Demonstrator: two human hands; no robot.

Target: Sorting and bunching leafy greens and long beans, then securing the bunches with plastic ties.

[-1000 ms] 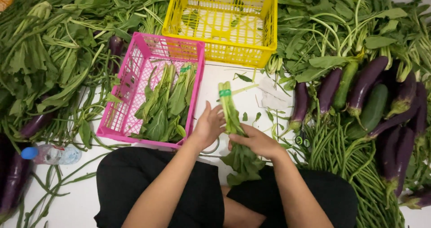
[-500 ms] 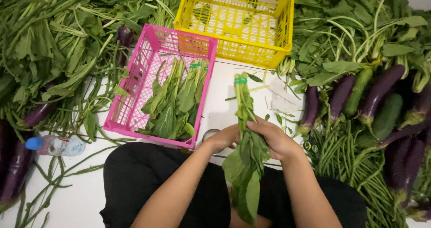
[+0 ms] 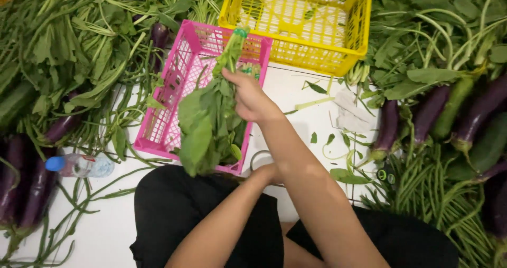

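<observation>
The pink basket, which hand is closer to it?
Right. The right hand holds a leafy bunch over the pink basket. The left hand sits lower, just off its near corner.

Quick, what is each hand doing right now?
Right hand: closed around the stems of a bunch of leafy greens, lifted over the pink basket.
Left hand: mostly hidden behind the right forearm; its grip cannot be told.
</observation>
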